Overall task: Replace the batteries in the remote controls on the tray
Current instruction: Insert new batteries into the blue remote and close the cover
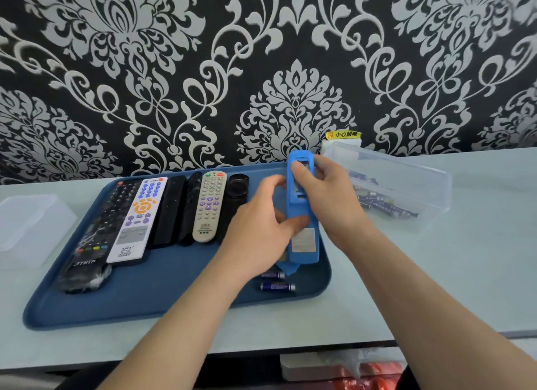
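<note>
Both hands hold a remote in a blue silicone sleeve (302, 215) back-up above the right end of the blue tray (162, 296). My right hand (328, 197) grips its upper part, with the thumb over the open battery bay. My left hand (261, 224) grips the middle from the left, thumb on the back. Two loose purple batteries (277, 286) lie on the tray below the remote, beside a blue cover piece (287, 267). Several other remotes (209, 206) lie side by side on the tray's left half.
A clear plastic box (406, 180) holding several purple batteries stands right of the tray. Another clear container (29, 229) sits at the table's left. The patterned wall rises directly behind the table; the table's front edge is near me.
</note>
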`<state>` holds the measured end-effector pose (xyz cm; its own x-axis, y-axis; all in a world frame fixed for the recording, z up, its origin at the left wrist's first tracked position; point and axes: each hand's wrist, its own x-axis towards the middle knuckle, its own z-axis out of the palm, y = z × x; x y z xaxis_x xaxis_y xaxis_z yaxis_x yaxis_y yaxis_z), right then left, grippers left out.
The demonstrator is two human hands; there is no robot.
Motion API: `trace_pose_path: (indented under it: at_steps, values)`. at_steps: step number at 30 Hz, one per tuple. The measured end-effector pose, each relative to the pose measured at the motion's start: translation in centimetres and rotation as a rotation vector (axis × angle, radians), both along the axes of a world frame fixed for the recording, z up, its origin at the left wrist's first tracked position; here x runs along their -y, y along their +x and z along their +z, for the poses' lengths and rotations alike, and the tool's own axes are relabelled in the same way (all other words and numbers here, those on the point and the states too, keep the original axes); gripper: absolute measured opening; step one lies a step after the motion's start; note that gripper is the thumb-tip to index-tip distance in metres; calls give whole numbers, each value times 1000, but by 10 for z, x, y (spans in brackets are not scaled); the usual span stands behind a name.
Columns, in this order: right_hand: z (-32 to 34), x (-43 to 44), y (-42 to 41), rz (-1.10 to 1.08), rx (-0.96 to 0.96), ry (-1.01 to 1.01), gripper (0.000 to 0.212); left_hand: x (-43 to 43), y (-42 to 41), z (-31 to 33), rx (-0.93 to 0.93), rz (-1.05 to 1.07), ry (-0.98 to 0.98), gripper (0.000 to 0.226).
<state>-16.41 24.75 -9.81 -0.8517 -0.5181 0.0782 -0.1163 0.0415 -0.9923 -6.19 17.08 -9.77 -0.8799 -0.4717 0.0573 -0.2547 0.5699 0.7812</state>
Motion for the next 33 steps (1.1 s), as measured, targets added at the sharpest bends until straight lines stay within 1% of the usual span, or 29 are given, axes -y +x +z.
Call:
trace_pose_path:
  at_steps: [1, 2, 3, 4, 6, 7, 8, 10, 11, 12, 13, 15, 16, 17, 19, 21, 24, 26, 27, 29, 30, 31, 33]
  values:
    - [0, -2, -3, -28, -124, 88, 21, 2, -2, 0, -5, 37, 41, 49]
    - [2, -7, -7, -56, -254, 164, 32, 4, -3, 1, -5, 64, 67, 50]
    - [3, -13, -11, -87, -390, 224, 40, 5, -4, 1, 4, 80, 76, 49]
    - [5, -23, -16, -130, -526, 275, 45, 4, -7, -1, 20, 91, 64, 47]
    - [7, -39, -25, -195, -732, 376, 48, 7, -7, -7, 64, 120, -43, 39]
    - [7, -48, -31, -215, -801, 475, 53, 6, -7, -10, 84, 127, -112, 35]
    - [7, -56, -35, -217, -830, 626, 59, 6, -6, -11, 93, 124, -184, 30]
    - [7, -71, -40, -162, -765, 960, 73, 6, -5, -13, 96, 98, -379, 23]
    - [6, -76, -41, -118, -714, 1077, 77, 6, -5, -13, 96, 95, -501, 20]
    - [5, -84, -42, -91, -676, 1135, 78, 5, -7, -12, 83, 99, -601, 18]
    - [4, -89, -42, -86, -664, 1143, 77, 5, -8, -11, 47, 106, -656, 17]
    - [6, -99, -41, -113, -672, 1110, 70, 0, -17, -4, -98, 71, -652, 16]
    - [7, -104, -41, -123, -678, 1103, 68, -4, -25, -1, -171, 24, -651, 19]
    - [8, -106, -40, -123, -685, 1097, 67, -8, -36, 2, -201, -35, -677, 24]
    - [7, -111, -41, -103, -714, 1081, 64, -16, -64, 3, -126, -171, -772, 41]
    - [4, -115, -44, -57, -793, 1079, 59, -21, -89, 0, 26, -275, -876, 54]
    - [-2, -120, -48, -24, -877, 1083, 52, -18, -108, -2, 110, -330, -1038, 55]
    - [-4, -125, -51, -37, -903, 1011, 49, -19, -113, 5, 163, -352, -1180, 49]
    - [-5, -128, -53, -53, -877, 917, 50, -22, -113, 11, 180, -371, -1241, 44]
    - [-7, -138, -60, -93, -743, 687, 54, -28, -114, 21, 204, -413, -1331, 30]
    - [-8, -143, -62, -115, -666, 603, 59, -28, -114, 25, 212, -431, -1343, 26]
    - [-10, -150, -65, -141, -576, 538, 69, -27, -116, 29, 218, -450, -1339, 24]
    - [-12, -158, -70, -153, -333, 429, 99, -21, -116, 38, 229, -483, -1286, 23]
